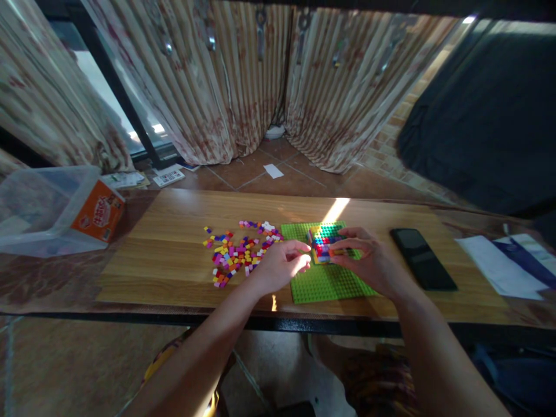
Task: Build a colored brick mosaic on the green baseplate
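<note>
A low, many-coloured block of toy bricks (322, 246) sits on a green studded baseplate (324, 286). My right hand (369, 260) reaches in from the right, its fingertips touching the block's right side. Just off the block's left side is my left hand (280, 265), with thumb and fingers bent towards each other; whatever lies between them is too small to make out. Loose toy bricks (237, 252) in pink, yellow, red, orange, white and purple are scattered on the wooden board, left of the baseplate.
A black phone (423, 259) lies right of the baseplate, with papers (499, 266) beyond it. At the far left stands a clear plastic bin (47, 208) with an orange label. The dark table edge (321, 326) runs in front. Striped curtains (243, 87) hang behind.
</note>
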`<state>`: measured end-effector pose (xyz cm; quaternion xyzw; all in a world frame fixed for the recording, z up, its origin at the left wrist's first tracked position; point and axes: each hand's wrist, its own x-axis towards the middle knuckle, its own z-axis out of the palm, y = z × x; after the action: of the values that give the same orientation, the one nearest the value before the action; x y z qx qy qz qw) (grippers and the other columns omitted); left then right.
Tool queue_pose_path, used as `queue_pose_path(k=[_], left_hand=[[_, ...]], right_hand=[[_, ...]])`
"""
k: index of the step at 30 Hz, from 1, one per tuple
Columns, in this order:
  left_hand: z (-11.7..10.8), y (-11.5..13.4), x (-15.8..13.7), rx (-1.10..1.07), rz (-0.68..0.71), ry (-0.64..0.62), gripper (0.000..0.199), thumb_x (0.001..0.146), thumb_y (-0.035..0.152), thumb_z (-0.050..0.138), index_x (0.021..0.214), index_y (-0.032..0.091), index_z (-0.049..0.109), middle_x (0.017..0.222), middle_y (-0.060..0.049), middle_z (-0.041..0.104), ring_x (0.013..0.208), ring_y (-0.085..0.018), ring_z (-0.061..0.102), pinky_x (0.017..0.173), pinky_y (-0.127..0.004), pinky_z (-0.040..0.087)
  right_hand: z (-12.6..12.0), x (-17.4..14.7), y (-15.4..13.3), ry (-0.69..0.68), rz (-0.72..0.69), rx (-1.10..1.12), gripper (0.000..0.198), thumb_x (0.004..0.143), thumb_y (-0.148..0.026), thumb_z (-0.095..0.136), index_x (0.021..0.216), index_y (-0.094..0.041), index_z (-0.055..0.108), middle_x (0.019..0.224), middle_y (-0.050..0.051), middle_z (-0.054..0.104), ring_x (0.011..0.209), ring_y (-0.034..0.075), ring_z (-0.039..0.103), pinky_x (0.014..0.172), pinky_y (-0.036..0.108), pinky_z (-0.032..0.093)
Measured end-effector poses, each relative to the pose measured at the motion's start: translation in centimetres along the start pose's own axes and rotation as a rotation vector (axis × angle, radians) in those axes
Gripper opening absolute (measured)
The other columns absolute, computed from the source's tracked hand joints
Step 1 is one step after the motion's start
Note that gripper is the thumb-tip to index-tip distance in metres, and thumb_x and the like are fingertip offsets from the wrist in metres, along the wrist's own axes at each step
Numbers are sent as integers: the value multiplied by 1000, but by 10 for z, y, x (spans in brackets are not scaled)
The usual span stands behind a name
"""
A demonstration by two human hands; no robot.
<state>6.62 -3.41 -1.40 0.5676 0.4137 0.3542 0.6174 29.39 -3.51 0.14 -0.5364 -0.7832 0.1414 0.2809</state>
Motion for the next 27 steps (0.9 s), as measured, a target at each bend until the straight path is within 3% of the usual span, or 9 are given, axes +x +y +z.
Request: queue_pose_path(k=[17,27], left_hand=[[-1,-1,-1,71,7,-7,27,74,17,61,101,13,65,71,-3,69,63,-13,62,60,-26,48],[-2,-2,0,48,8,-5,26,74,16,59,100,14,65,71,-3,69,61,-12,61,59,-25,47]], right_hand=[[-2,4,-12,-3,-43,25,7,81,-30,67,82,-24,71,102,6,63,97,22,60,86,43,49],[2,3,-5,26,-12,101,11,81,-35,67,84,-27,73,104,5,63,99,22,60,88,42,49]])
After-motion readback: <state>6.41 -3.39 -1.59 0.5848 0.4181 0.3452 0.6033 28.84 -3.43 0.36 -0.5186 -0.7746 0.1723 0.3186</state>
